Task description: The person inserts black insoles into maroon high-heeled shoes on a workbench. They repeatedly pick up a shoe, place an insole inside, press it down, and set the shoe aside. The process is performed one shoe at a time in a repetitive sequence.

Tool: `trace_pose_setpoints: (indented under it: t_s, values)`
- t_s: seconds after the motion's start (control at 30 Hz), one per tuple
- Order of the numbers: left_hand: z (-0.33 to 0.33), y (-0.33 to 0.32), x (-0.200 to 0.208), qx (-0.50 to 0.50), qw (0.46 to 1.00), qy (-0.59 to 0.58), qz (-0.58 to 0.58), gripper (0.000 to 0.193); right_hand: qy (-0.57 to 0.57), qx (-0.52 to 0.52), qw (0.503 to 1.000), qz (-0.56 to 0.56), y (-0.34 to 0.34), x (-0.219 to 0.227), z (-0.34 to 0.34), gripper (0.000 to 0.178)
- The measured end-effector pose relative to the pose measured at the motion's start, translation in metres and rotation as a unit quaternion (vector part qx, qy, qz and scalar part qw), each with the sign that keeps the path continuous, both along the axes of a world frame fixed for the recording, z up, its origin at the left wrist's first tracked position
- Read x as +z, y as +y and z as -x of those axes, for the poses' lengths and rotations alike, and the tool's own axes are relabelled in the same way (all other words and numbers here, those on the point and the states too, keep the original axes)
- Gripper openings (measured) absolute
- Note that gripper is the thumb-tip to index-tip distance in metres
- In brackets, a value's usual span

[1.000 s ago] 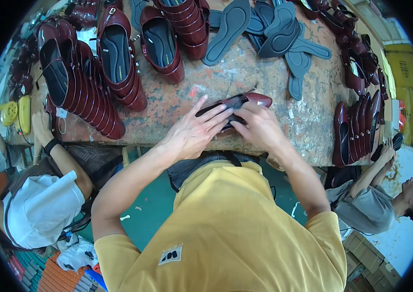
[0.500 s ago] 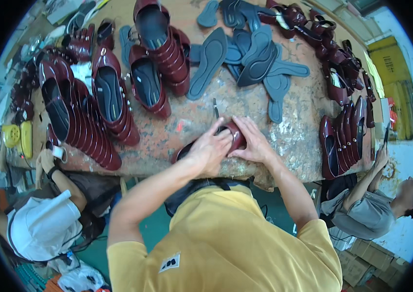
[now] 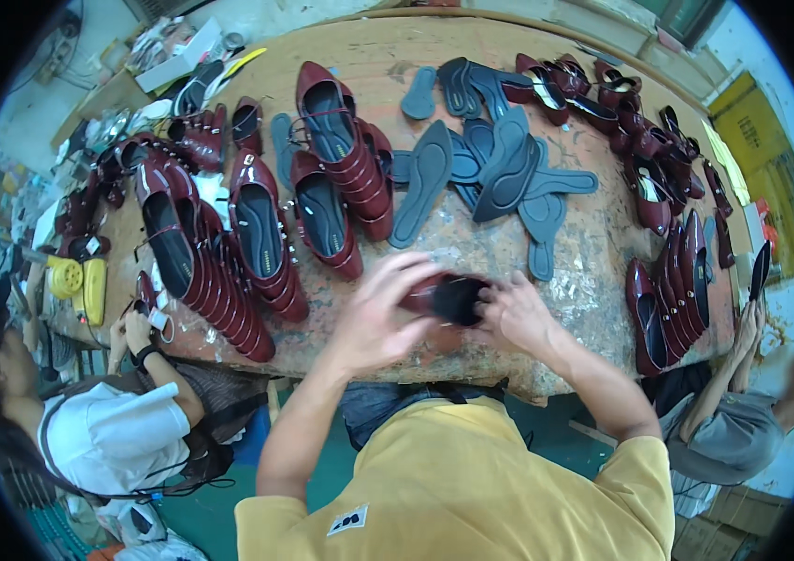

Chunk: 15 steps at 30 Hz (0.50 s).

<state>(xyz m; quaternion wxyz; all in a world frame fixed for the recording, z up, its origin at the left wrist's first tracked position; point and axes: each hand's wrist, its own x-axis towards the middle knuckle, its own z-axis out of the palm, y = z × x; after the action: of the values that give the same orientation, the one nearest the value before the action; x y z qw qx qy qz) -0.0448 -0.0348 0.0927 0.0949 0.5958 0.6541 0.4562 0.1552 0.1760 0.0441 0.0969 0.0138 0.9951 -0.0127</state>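
A dark red glossy shoe point(image 3: 419, 296), blurred by motion, is held up over the near edge of the table, its black inside facing me. My right hand point(image 3: 526, 320) grips its right end, fingers curled at the dark opening. At the other end my left hand point(image 3: 374, 316) is spread, thumb and fingers apart around the red part; whether they touch it is too blurred to tell. Beyond the hands lie several grey-blue insoles point(image 3: 423, 182) in a loose pile. To the left, dark red shoes with black insoles stand nested in rows point(image 3: 261, 229).
More dark red shoes point(image 3: 668, 304) stand at the right edge, and others point(image 3: 645, 140) are heaped at the far right. A yellow tool point(image 3: 93, 290) lies far left. One person in white point(image 3: 112, 425) sits at left; another in grey point(image 3: 734, 425) at right holds an insole-like piece.
The shoe has come up from the table and turned, its opening now showing. My left hand has loosened and spread; my right has shifted right to its end. The view has tilted up.
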Motion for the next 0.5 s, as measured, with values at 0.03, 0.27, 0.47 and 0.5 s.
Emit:
trace_pose_setpoints:
  t_s: [0.03,0.27,0.47,0.5]
  values:
    - [-0.007,0.017,0.011,-0.032,0.999,-0.016,-0.014,0.075,0.004,0.011,0.996,-0.086,-0.002,0.005,-0.001,0.039]
    - [-0.037,0.055,0.028,-0.174,0.981,0.036,-0.076,0.078,-0.129,-0.039,0.962,0.237,0.029,0.018,-0.012,0.055]
    - [0.028,-0.051,-0.061,0.026,0.989,-0.119,0.087,0.070,-0.005,0.175,0.985,-0.008,0.008,-0.003,-0.018,0.071]
    - [0.025,-0.059,-0.092,0.034,0.977,-0.188,0.097,0.067,0.007,0.193,0.981,0.004,0.002,-0.005,-0.012,0.078]
